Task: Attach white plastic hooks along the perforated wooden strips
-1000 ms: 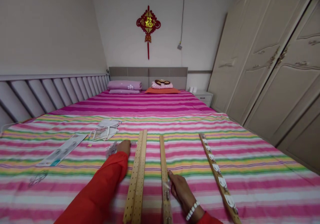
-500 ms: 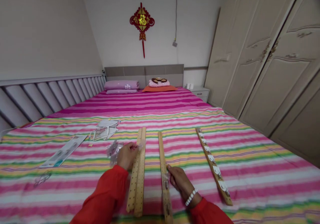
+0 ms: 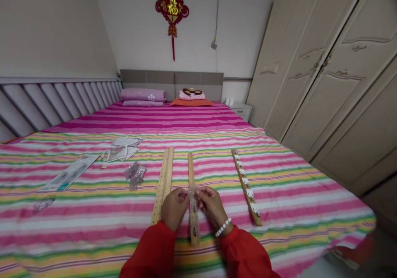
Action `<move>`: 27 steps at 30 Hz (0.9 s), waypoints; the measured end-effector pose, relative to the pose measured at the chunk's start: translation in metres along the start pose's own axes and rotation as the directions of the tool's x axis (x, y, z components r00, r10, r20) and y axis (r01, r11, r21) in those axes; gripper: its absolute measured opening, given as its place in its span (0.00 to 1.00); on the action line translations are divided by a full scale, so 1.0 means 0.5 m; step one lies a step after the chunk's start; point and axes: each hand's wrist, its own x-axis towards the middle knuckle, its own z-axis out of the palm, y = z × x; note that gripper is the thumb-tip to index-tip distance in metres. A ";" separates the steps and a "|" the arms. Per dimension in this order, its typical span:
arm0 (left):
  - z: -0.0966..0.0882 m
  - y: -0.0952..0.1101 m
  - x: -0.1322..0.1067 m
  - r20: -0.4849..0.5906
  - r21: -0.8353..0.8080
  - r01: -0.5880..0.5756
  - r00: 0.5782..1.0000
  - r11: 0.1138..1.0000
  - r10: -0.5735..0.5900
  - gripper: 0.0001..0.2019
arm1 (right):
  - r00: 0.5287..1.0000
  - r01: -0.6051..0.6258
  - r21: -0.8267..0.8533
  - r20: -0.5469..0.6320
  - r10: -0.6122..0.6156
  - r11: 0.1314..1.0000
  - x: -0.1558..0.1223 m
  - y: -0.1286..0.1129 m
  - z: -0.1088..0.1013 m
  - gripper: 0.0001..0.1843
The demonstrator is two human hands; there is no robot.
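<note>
My left hand (image 3: pixel 175 207) and my right hand (image 3: pixel 212 203) meet over a narrow wooden strip (image 3: pixel 191 168), fingers pinched. Between them is a small clear plastic packet (image 3: pixel 192 188), gripped from both sides; its contents are too small to make out. Small metal hooks (image 3: pixel 194 230) sit on the near half of that strip. Left of it, two wooden strips with rows of holes (image 3: pixel 160 191) lie side by side, partly hidden by my left hand. On the right lies a wooden strip bearing white tags (image 3: pixel 246 181) and metal pieces.
A heap of clear packets (image 3: pixel 135 174) lies left of the strips. Beyond are white cards and wrappers (image 3: pixel 122 150), a long packaging card (image 3: pixel 70 174) and thin wire-like rings (image 3: pixel 44 203). Everything rests on a striped bedsheet (image 3: pixel 102 228). A wardrobe (image 3: pixel 328 104) stands to the right.
My left hand has moved right and nearer, from above the paired strips to the single strip, bringing clear plastic to my right hand. The view has tilted down slightly and shifted right.
</note>
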 end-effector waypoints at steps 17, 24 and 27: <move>0.038 -0.070 0.048 0.024 -0.502 0.140 0.989 0.853 -0.148 0.12 | 0.991 -0.097 0.016 -0.095 0.098 0.995 0.087 -0.003 -0.020 0.13; 0.068 -0.085 0.076 0.146 -0.481 0.266 0.964 0.835 -0.223 0.12 | 0.989 -0.107 -0.003 -0.102 0.106 0.994 0.097 0.010 -0.010 0.13; 0.075 -0.088 0.083 0.210 -0.459 0.334 0.941 0.823 -0.265 0.12 | 0.990 -0.102 -0.020 -0.099 0.100 0.995 0.096 0.016 -0.011 0.12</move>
